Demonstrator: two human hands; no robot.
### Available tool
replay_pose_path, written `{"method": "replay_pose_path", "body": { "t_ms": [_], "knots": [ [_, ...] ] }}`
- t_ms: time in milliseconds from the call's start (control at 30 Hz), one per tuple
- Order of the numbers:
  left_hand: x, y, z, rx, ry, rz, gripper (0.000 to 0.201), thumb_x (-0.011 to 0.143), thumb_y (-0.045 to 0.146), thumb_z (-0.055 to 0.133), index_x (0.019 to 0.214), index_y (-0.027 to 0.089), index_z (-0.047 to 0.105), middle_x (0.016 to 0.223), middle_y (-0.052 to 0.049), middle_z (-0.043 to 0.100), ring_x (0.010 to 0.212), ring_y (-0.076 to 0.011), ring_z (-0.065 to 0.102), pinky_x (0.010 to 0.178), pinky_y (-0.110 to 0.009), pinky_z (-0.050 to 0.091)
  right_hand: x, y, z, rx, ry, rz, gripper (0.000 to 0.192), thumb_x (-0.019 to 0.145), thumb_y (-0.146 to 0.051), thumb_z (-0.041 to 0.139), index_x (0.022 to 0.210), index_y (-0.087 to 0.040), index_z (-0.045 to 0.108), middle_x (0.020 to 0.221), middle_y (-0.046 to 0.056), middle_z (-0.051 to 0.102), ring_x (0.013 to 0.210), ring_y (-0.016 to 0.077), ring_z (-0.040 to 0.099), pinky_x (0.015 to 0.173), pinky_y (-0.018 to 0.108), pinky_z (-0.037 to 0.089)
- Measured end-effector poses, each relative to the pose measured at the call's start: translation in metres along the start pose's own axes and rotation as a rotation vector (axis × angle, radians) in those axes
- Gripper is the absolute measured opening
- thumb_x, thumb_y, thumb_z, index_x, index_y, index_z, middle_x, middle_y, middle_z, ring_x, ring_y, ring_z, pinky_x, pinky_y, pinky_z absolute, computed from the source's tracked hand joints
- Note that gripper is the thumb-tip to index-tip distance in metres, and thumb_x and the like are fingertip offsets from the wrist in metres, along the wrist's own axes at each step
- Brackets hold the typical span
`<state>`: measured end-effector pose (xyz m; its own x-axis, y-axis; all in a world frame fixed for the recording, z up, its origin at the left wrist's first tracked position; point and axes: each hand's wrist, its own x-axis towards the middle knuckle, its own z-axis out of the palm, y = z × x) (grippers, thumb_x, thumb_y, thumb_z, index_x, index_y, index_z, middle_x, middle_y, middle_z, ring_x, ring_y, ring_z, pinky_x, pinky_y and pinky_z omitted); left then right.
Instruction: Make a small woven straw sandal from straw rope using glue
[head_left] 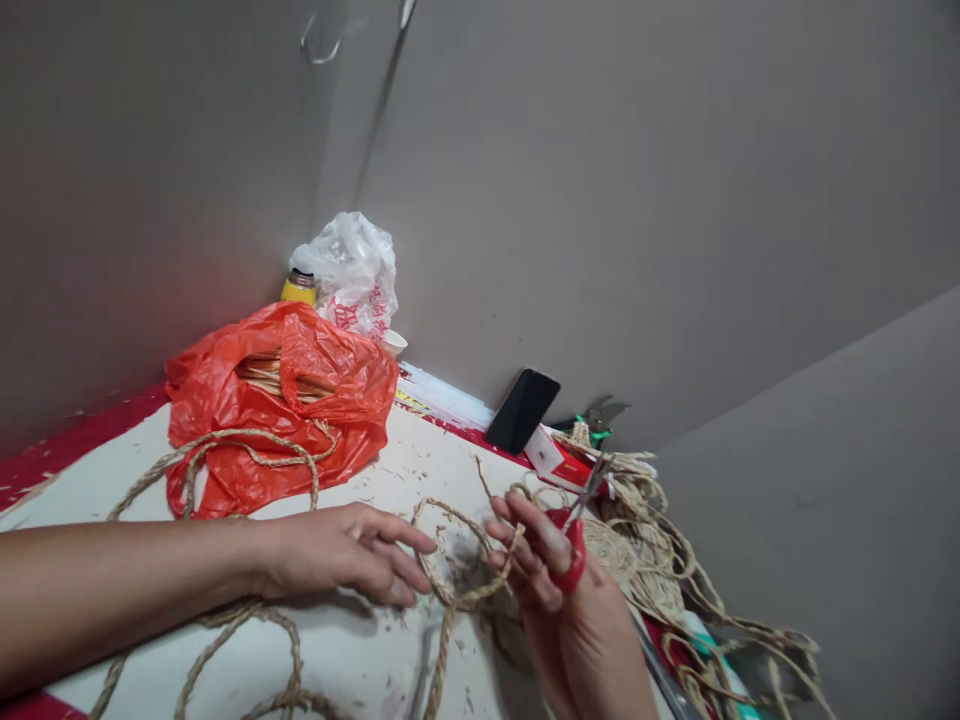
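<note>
My right hand (559, 590) has red-handled scissors (571, 540) hooked on its fingers, the blades pointing up and away. A braided straw rope (442, 640) forms a loop between my hands. One end of it comes up by my right fingers, and I cannot tell how firmly they pinch it. To the left, my left hand (352, 553) is open, with its fingers stretched toward the loop's left side. Whether the fingertips touch the rope is unclear. More of the rope passes under my left forearm and lies in curves on the white board (330, 655).
A red plastic bag (352, 400) of straw strands sits at the back left, before a white bag (352, 265) and a yellow bottle (299, 289). A phone (523, 410) leans on the wall, near pruning shears (600, 420). Coiled rope (645, 540) is piled at right.
</note>
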<state>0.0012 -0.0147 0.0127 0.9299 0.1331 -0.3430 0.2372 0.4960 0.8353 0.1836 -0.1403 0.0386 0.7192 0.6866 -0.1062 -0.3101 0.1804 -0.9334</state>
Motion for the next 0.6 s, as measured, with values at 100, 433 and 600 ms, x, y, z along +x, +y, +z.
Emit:
{"method": "replay_pose_path", "body": {
  "t_ms": [100, 433, 600],
  "knots": [
    [-0.001, 0.005, 0.007, -0.065, -0.002, 0.032, 0.046, 0.066, 0.02, 0.073, 0.11, 0.018, 0.062, 0.105, -0.008, 0.068, 0.086, -0.013, 0.063, 0.08, -0.025, 0.043, -0.02, 0.004, 0.014, 0.006, -0.058, 0.121, 0.042, 0.061, -0.038, 0.082, 0.096, -0.016, 0.072, 0.105, 0.011, 0.07, 0.081, 0.0194, 0.068, 0.064, 0.023, 0.057],
    [-0.006, -0.007, 0.021, -0.088, -0.183, 0.041, 0.041, 0.067, 0.041, 0.076, 0.095, 0.015, 0.063, 0.061, -0.001, 0.066, 0.054, -0.0125, 0.061, 0.06, -0.026, 0.048, -0.037, -0.004, 0.031, 0.2, -0.092, 0.148, 0.038, 0.065, -0.038, 0.079, 0.097, -0.018, 0.071, 0.097, 0.006, 0.068, 0.074, 0.0131, 0.062, 0.066, 0.023, 0.055],
    [-0.005, -0.004, 0.018, -0.051, -0.23, -0.049, 0.029, 0.076, 0.035, 0.068, 0.093, 0.012, 0.066, 0.054, 0.002, 0.059, 0.04, -0.0073, 0.051, 0.045, -0.02, 0.041, -0.027, -0.01, 0.026, 0.299, -0.022, 0.101, 0.035, 0.063, -0.035, 0.08, 0.09, -0.014, 0.071, 0.069, -0.004, 0.055, 0.045, 0.0009, 0.037, 0.035, 0.009, 0.034]
  ]
}}
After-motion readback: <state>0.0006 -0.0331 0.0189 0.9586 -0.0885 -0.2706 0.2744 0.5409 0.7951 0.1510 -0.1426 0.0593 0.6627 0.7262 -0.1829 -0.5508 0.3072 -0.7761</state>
